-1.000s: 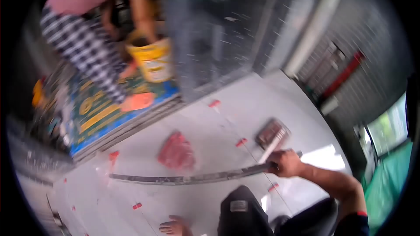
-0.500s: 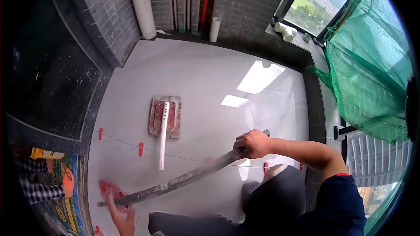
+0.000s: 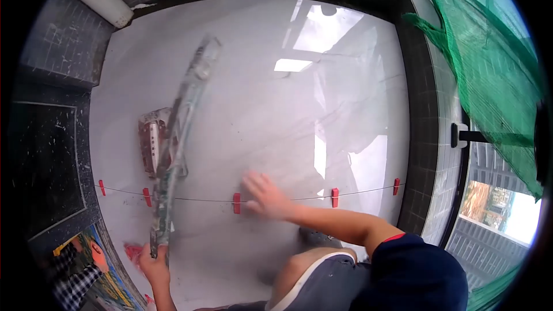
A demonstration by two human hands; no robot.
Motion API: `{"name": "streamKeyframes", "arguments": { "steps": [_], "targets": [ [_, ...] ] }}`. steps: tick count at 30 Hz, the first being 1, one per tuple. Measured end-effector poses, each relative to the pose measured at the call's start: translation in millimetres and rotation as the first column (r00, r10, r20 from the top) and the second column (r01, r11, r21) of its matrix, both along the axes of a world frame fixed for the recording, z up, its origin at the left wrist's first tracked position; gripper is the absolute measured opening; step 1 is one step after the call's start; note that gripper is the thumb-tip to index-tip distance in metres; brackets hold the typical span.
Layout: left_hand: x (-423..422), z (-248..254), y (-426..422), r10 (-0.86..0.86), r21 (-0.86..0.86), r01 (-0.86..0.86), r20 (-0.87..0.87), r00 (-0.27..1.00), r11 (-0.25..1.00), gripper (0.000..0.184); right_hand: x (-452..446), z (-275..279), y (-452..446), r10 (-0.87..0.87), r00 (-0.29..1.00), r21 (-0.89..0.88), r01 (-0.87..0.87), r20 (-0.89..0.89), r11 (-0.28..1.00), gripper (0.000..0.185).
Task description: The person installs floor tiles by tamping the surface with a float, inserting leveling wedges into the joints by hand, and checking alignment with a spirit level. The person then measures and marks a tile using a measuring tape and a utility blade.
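Head view: left fingers (image 3: pixel 159 251) clench a long, spattered grey bar (image 3: pixel 166 178) by its near end; blurred right fingers (image 3: pixel 259 186) look spread, empty, beside a red plastic wedge (image 3: pixel 237 203); beyond them, glossy white floor tiles (image 3: pixel 247 92) look laid, wedges still along the joint (image 3: pixel 199 200).

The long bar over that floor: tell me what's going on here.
A person's left hand grips the long bar near one end. Its blurred length crosses in front of a flat tool on the pale floor. The right hand, open and empty, is near a red piece on a thin line.
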State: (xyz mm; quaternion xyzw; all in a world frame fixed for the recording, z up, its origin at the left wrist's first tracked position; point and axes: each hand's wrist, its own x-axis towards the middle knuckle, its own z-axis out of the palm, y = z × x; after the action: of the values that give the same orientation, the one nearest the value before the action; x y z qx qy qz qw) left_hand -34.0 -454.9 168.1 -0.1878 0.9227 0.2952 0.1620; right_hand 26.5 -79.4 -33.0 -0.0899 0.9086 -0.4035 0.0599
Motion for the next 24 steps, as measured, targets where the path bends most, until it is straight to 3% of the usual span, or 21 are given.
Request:
{"name": "streamKeyframes", "arguments": {
  "steps": [1,2,4,5,6,8,9,11,13,14,15,16,17,19,20,21,22,23,24],
  "targets": [
    [-3.3,5.5,24.5,-0.060,-0.030,0.057,-0.123,0.991,0.998,0.007,17.6,-14.4,-22.3,0.117,0.991,-0.010,-0.117,0.066,0.993,0.076],
    [-3.6,-0.3,21.4,-0.072,-0.028,0.070,-0.114,0.991,0.997,0.007,13.5,-19.6,-6.3,0.105,0.992,-0.010,-0.104,0.075,0.995,0.076],
    [7.8,-9.9,-13.4,0.155,0.185,-0.141,-0.066,0.986,0.973,0.006,10.2,-32.8,25.7,0.056,0.995,0.245,-0.075,0.083,0.967,0.076],
    [7.7,-11.1,-13.0,0.114,0.168,-0.100,-0.076,0.991,0.981,0.010,13.0,-31.8,26.7,0.043,0.995,0.210,-0.062,0.094,0.976,0.078],
    [10.2,-5.6,-14.0,0.110,0.166,-0.098,-0.065,0.992,0.981,0.010,11.2,-37.9,57.4,-0.048,0.994,0.330,0.013,0.100,0.944,0.079],
    [2.3,26.3,17.0,0.235,0.085,-0.236,0.030,0.972,0.968,0.011,-4.1,-22.8,173.6,-0.273,0.957,0.544,0.177,0.100,0.820,0.084],
    [7.3,23.5,5.6,0.231,0.085,-0.233,0.034,0.972,0.969,0.011,1.0,-32.7,238.5,-0.400,0.916,0.599,0.325,-0.009,0.732,0.085],
    [18.7,9.7,-27.6,0.042,-0.018,-0.043,-0.059,0.997,0.999,0.013,16.6,-44.3,367.6,-0.641,0.758,0.682,0.532,-0.120,0.502,0.085],
    [23.6,-2.7,-6.5,0.139,0.074,-0.131,-0.108,0.984,0.989,0.012,17.1,-35.5,439.7,-0.684,0.711,0.776,0.521,-0.164,0.355,0.084],
    [24.3,-8.4,2.0,0.225,0.149,-0.206,-0.128,0.966,0.967,0.011,-0.3,-25.4,442.9,-0.679,0.711,0.773,0.529,-0.180,0.349,0.084],
    [25.9,-19.7,-3.3,0.232,0.159,-0.209,-0.138,0.963,0.965,0.011,-23.1,-21.8,442.5,-0.599,0.785,0.736,0.497,-0.156,0.459,0.083],
    [29.9,-32.0,-17.8,0.087,0.085,-0.073,-0.176,0.980,0.994,0.011,-45.2,-25.0,438.2,-0.512,0.849,0.693,0.449,-0.133,0.564,0.083],
    [33.1,-40.1,-23.9,-0.061,0.002,0.063,-0.206,0.977,0.998,0.011,-76.8,-42.9,439.2,-0.566,0.812,0.636,0.515,-0.146,0.575,0.083],
    [33.2,-38.8,-13.7,-0.031,0.032,0.038,-0.204,0.978,0.999,0.011,-148.6,-64.2,423.9,-0.669,0.707,0.567,0.656,-0.230,0.498,0.085],
    [30.5,-39.3,-7.3,0.004,0.080,0.012,-0.191,0.982,0.997,0.011,-183.9,-64.6,409.1,-0.665,0.711,0.534,0.663,-0.228,0.525,0.086],
    [29.1,-36.9,-1.9,-0.003,0.072,0.018,-0.204,0.979,0.997,0.011,-217.3,-67.2,390.7,-0.608,0.750,0.522,0.638,-0.258,0.566,0.087],
    [29.7,-30.8,5.8,0.066,0.040,-0.064,-0.041,0.997,0.997,0.020,-240.4,-61.7,362.0,-0.538,0.801,0.498,0.590,-0.263,0.635,0.086],
    [29.5,-20.9,13.1,0.135,-0.007,-0.135,0.128,0.982,0.991,0.030,-249.9,-57.3,331.7,-0.383,0.887,0.486,0.461,-0.258,0.742,0.086],
    [25.5,-11.0,33.5,0.121,-0.016,-0.120,0.132,0.984,0.993,0.030,-245.9,-48.9,292.8,-0.213,0.948,0.499,0.306,-0.237,0.810,0.086]
  ]
}}
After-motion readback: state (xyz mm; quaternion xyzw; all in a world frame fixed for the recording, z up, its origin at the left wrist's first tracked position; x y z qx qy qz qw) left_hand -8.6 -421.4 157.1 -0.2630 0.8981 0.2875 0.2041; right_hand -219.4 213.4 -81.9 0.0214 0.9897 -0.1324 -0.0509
